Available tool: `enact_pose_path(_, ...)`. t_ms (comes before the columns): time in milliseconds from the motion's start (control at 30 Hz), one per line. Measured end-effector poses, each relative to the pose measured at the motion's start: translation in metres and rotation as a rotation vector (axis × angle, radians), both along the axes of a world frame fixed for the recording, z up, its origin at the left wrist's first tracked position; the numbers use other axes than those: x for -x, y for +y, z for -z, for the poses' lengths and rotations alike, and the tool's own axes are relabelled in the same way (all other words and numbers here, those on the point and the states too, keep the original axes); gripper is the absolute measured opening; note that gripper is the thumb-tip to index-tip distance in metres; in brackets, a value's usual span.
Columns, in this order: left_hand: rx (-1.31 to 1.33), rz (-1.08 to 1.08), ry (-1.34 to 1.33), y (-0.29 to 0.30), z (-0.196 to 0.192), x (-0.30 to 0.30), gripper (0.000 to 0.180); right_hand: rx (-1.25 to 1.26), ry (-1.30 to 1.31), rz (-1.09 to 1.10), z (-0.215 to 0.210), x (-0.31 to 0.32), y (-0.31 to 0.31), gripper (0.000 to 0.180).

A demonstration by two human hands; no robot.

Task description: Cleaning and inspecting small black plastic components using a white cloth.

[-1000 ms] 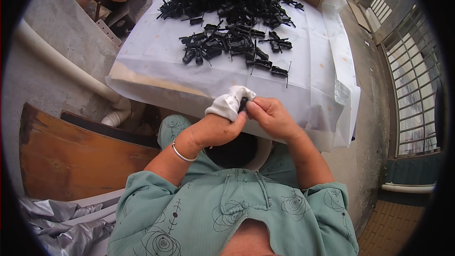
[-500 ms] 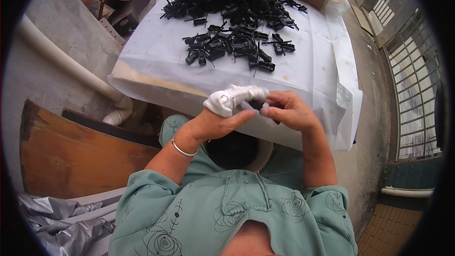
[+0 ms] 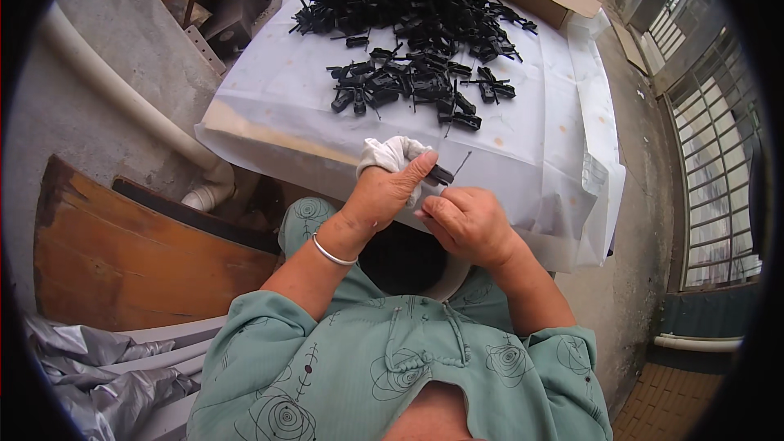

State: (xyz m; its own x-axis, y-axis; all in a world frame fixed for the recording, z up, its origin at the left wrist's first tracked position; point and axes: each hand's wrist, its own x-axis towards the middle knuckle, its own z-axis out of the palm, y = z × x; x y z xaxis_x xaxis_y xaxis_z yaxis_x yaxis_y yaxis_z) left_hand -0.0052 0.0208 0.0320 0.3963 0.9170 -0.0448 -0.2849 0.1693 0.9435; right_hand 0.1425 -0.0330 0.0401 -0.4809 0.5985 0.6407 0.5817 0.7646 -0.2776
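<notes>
The desk (image 3: 543, 126) carries the black pile (image 3: 425, 24) towards its far end. My left hand (image 3: 384, 189) pinches tight; my right hand (image 3: 474, 219) is bunched just beside, around what I cannot tell. The left's loose glove (image 3: 390, 153) could let the pinched part (image 3: 442, 175) slip near the desk's front edge; its thin stem (image 3: 464, 161) could bend if knocked.

I'm standing in a makeshift workshop: black parts (image 3: 420, 28) heaped on a sheeted table (image 3: 543, 126), concrete floor (image 3: 608, 241), barred window (image 3: 719, 171).
</notes>
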Motion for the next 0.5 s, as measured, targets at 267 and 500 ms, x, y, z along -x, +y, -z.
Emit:
enact_pose_path(267,-0.001,0.057,-0.275,-0.006,0.006,-0.001,0.026,0.109,0.574,0.075,0.006,0.018,-0.004,0.015)
enact_pose_path(500,-0.020,-0.024,-0.380,-0.015,0.003,-0.004,0.028,0.701,1.360,-0.109,0.002,0.031,-0.010,0.016)
